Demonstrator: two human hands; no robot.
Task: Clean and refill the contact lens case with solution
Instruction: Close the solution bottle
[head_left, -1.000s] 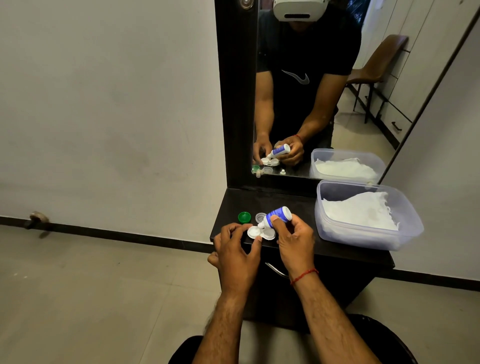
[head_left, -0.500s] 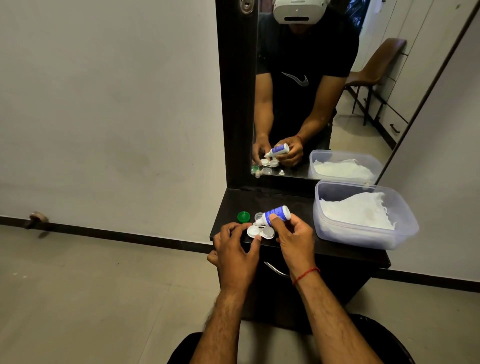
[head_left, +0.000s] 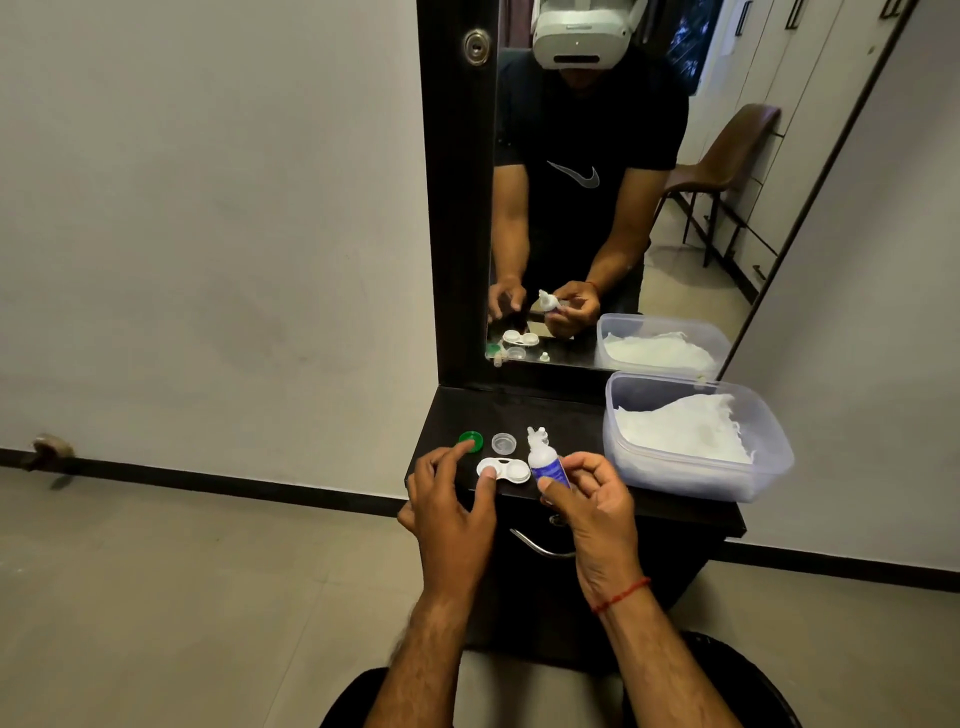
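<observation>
A white two-well contact lens case lies open on the black dresser top. My left hand hovers at its left side, thumb on the left well and forefinger touching the green cap. The clear cap lies just behind the case. My right hand holds a small white solution bottle with a blue label upright, nozzle up, right of the case.
A clear plastic tub holding white tissue sits on the right of the dresser top. A mirror stands behind. A drawer handle lies below the front edge.
The bottle was tipped nozzle-down over the case; now my right hand has turned it upright and drawn it to the right. My left hand has let go of the case and spread towards the green cap.
</observation>
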